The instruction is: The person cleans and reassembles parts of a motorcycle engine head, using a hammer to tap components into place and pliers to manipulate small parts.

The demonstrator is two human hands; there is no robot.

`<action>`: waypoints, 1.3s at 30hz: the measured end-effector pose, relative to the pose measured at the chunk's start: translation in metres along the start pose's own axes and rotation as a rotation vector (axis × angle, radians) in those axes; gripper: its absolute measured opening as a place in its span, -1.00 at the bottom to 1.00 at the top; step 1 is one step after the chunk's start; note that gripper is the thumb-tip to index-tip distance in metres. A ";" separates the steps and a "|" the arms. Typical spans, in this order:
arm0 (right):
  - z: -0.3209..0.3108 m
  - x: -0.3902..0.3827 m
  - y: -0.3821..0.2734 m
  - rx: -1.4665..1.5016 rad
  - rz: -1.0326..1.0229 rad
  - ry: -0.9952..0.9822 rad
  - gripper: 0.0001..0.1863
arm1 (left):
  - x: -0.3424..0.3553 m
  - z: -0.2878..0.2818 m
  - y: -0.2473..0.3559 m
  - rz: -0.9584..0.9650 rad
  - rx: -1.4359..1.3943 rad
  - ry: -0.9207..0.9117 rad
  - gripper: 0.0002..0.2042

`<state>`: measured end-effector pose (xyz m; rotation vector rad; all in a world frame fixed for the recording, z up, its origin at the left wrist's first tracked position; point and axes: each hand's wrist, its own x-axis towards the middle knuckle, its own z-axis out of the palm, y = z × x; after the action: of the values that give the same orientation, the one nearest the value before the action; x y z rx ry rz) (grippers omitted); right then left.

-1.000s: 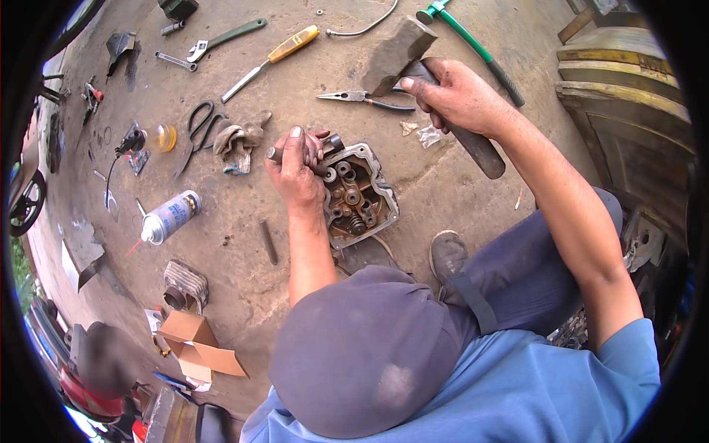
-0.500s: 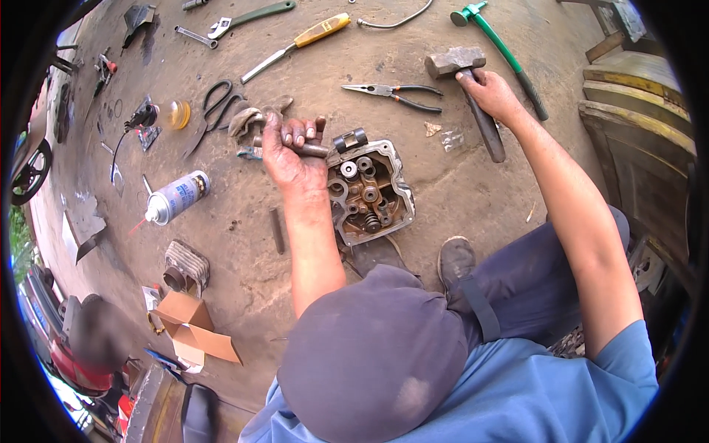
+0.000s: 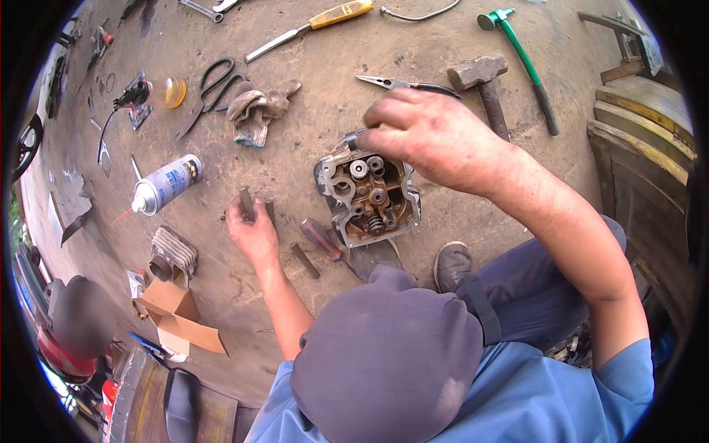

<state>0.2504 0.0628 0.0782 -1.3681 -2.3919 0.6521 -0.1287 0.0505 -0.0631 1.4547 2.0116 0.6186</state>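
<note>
My left hand (image 3: 252, 230) is low over the floor at the left, closed around a short metal rod (image 3: 246, 198). Another rod (image 3: 269, 211) is right beside its fingers; whether it is gripped too I cannot tell. My right hand (image 3: 436, 136) reaches over the far side of an open engine cylinder head (image 3: 413, 215), whose valve springs face up. Its fingertips pinch a small dark metal cylinder (image 3: 352, 138) at the far edge, mostly hidden by the hand. A sledgehammer (image 3: 478, 72) lies on the floor behind that hand, and long-nose pliers (image 3: 377, 80) are partly covered by it.
Near the head lie a screwdriver (image 3: 320, 238) and a further rod (image 3: 303, 260). Dirty gloves (image 3: 258, 111), scissors (image 3: 210, 96), a spray can (image 3: 168, 184) and a finned cylinder (image 3: 176, 249) are at the left. A green hammer (image 3: 526, 66) lies far right, a yellow-handled chisel (image 3: 310, 28) far back.
My right hand has let go of the sledgehammer and moved left over the cylinder head. My left hand has come down and nearer, away from the gloves, with a rod in it.
</note>
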 end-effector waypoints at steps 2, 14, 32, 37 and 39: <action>0.016 0.017 0.002 -0.036 -0.116 -0.057 -0.79 | 0.001 -0.009 -0.014 -0.034 0.056 0.005 -0.68; 0.036 0.044 0.009 -0.126 -0.275 -0.293 -0.87 | -0.014 -0.043 -0.061 -0.214 0.218 0.104 -0.71; 0.024 0.001 -0.004 1.030 0.730 0.193 -0.80 | 0.032 0.067 0.079 0.734 0.157 -0.160 -0.80; 0.029 -0.024 -0.015 1.374 0.926 0.272 -0.82 | 0.027 0.081 0.084 0.710 0.213 -0.198 -0.88; 0.032 -0.031 -0.019 1.446 0.937 0.286 -0.82 | 0.023 0.079 0.089 0.705 0.253 -0.194 -0.89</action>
<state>0.2373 0.0199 0.0600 -1.4589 -0.4421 1.7077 -0.0191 0.1022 -0.0658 2.3055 1.4363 0.4746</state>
